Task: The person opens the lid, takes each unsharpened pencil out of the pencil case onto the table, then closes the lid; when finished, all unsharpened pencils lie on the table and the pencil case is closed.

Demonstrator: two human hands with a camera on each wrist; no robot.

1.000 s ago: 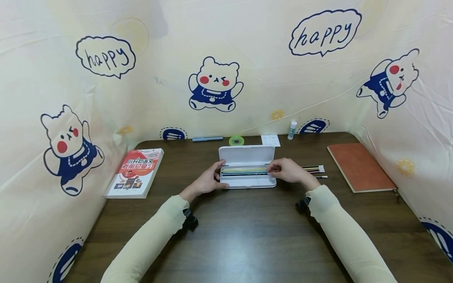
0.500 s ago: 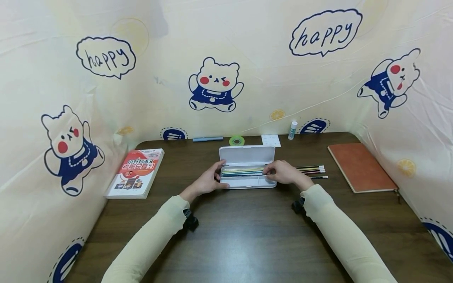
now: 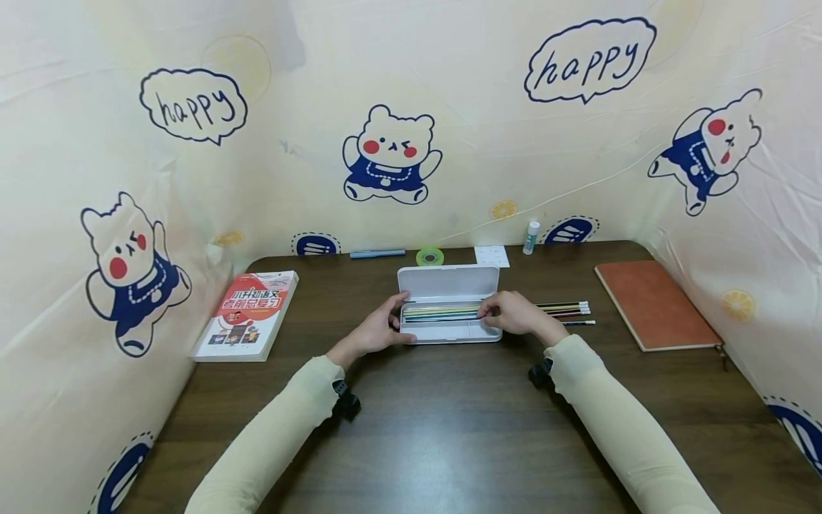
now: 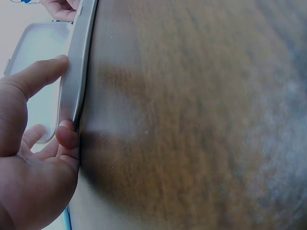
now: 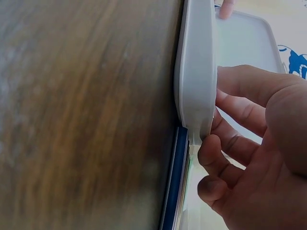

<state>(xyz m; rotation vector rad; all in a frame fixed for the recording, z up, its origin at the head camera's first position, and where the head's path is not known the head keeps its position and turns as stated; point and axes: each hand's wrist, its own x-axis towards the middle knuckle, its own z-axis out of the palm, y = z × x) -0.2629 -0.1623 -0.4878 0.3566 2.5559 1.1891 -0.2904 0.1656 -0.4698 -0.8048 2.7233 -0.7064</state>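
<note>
An open white pencil case (image 3: 443,333) lies mid-table with its lid (image 3: 447,284) raised at the back. Several coloured pencils (image 3: 439,312) lie lengthwise in its rear compartment. My left hand (image 3: 377,327) grips the case's left end, the thumb on the front edge and the fingers round the end, as the left wrist view shows. Reaching over the case's right end, my right hand (image 3: 516,314) has thumb and fingers curled down at the pencils, pinching one; its fingertips are hidden in the right wrist view. More pencils (image 3: 565,308) lie on the table beyond that hand.
A paperback book (image 3: 247,314) lies at the left and a brown notebook (image 3: 655,303) at the right. Along the back edge are a blue pen (image 3: 377,253), green tape (image 3: 429,257), a white paper (image 3: 491,257) and a glue stick (image 3: 531,238).
Over the past second my right hand has shifted a little left and further into the case, then stayed there. My left hand and the case have not moved.
</note>
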